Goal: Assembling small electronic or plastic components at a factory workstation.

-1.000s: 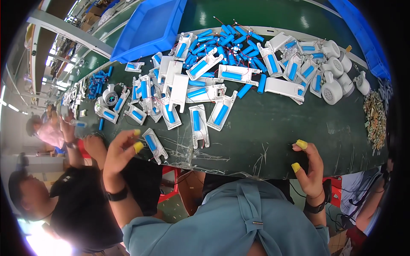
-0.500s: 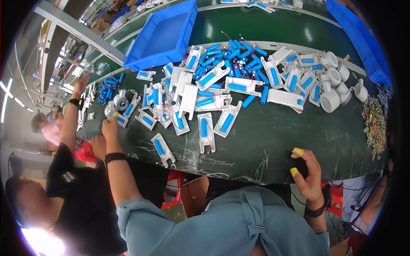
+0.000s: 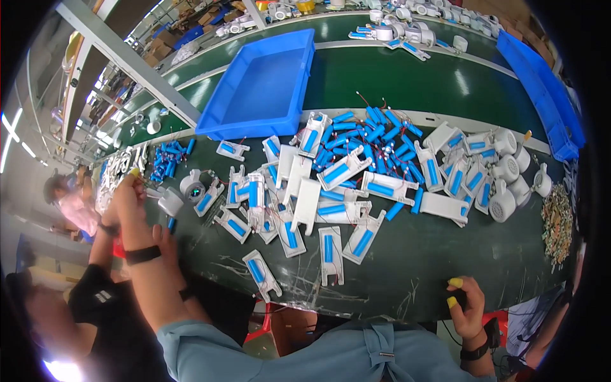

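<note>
The left hand (image 3: 129, 192), its grip hidden, reaches beside a pile of blue cylinders (image 3: 168, 160), the right hand (image 3: 470, 310) hangs half-curled and seemingly empty, and between both lie white casings (image 3: 337, 256), many open side up, perhaps for easy access.

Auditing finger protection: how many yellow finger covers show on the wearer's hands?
3 visible: the right hand has a thumb cover and an index cover; the left hand has one fingertip cover. Others may be hidden on the left hand.
</note>
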Motion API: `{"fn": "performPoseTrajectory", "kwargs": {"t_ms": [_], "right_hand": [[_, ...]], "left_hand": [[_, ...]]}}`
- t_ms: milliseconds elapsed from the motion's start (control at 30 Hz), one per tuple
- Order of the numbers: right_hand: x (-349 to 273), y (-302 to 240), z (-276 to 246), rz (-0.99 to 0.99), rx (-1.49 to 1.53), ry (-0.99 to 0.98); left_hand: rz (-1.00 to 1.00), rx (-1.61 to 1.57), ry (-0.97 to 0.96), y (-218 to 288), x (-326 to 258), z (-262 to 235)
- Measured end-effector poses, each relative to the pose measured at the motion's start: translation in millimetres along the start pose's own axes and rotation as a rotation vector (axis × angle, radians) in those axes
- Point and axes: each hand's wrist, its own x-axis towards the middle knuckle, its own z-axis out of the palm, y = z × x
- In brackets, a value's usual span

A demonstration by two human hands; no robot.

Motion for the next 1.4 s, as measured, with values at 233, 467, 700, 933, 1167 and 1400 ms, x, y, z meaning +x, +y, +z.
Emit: {"fn": "performPoseTrajectory", "kwargs": {"t_ms": [233,467,700,933,1167,1400], "right_hand": [[1.2,-4.9,6.6,0.079,-0.04,0.063],[-1.7,1.4,7.9,0.078,-0.139,0.033],[1.5,8.3,9.5,-0.045,-0.198,0.003],[-7.1,10.4,1.6,-0.016,-0.214,0.019],[29.0,16.0,-37.1,0.054,-0.18,0.32],[106.7,21.9,-85.7,-0.168,-0.786,0.503]], "left_hand": [[0.116,-0.141,-0.201,57.2,59.2,92.4],[0.284,-0.283,-0.043,45.5,148.7,208.5],[0.325,-0.282,-0.122,-8.4,212.0,193.3],[0.111,-0.163,-0.359,-3.1,63.6,199.7],[0.115,0.165,-0.678,-16.5,-121.6,139.0],[0.333,0.577,-0.724,-42.8,-210.8,106.3]]}}
